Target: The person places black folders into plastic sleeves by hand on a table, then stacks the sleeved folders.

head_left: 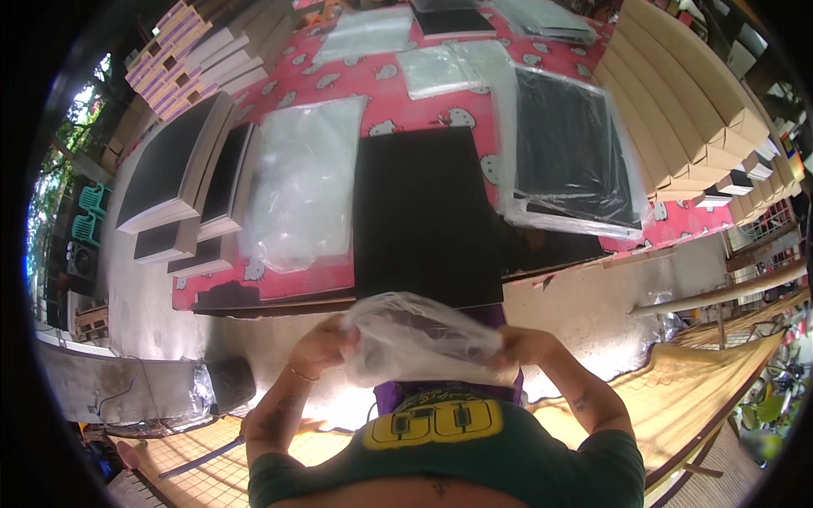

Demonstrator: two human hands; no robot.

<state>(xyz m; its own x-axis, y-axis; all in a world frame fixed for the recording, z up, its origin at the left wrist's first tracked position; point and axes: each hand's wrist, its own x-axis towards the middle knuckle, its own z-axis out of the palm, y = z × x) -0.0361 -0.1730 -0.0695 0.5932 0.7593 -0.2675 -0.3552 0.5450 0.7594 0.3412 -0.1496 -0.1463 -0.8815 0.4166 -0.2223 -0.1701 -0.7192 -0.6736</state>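
A clear plastic bag [415, 343] is stretched between my two hands, in front of my body and just off the table's near edge. My left hand [323, 345] is closed on its left side, and my right hand [521, 345] grips the right side. Right beyond the bag lies a flat black panel [419, 203], its near end jutting past the table edge. To its left rests a stack of clear plastic bags [305, 182]. On the right, a black panel in clear plastic [563, 152] lies flat.
The table has a pink patterned cover [381, 118]. Stacked black-topped boards [182, 165] stand at the left, with white-and-purple boxes [169, 63] behind. Long brown cartons [677, 102] line the right. More plastic bags [445, 69] lie farther back. Green chairs [87, 216] stand at far left.
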